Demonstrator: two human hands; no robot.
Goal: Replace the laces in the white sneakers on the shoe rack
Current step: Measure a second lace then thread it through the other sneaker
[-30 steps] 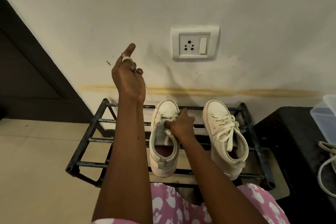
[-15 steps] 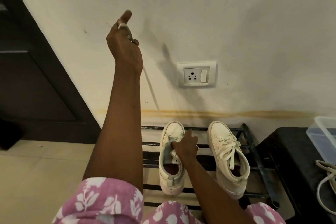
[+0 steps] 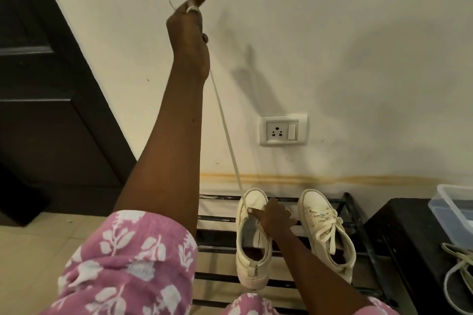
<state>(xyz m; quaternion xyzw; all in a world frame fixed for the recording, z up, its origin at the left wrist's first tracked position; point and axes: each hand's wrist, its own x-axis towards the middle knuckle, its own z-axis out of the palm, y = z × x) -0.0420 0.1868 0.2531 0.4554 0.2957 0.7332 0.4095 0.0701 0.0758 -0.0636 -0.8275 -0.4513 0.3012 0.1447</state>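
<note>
Lace [image 3: 225, 130] runs taut from the front eyelets of the open sneaker [image 3: 252, 261] up to my left hand [image 3: 188, 30], raised high against the wall. Fingers are closed round it, a loop is wound on one finger, and the tip pokes out behind. Right hand [image 3: 275, 217] grips that sneaker's upper at the eyelets, fingers curled, pinning it to the black shoe rack [image 3: 351, 215]. Laced sneaker [image 3: 323, 230] stands just beside it on the same rack, toes to the wall. Wall socket [image 3: 282, 130] sits above the pair. Off to my right, a dark stand [image 3: 399, 233] carries a clear plastic tub [image 3: 453, 208] and loose pale laces [image 3: 458, 276]. Dark door [image 3: 51, 110] at far left.
</note>
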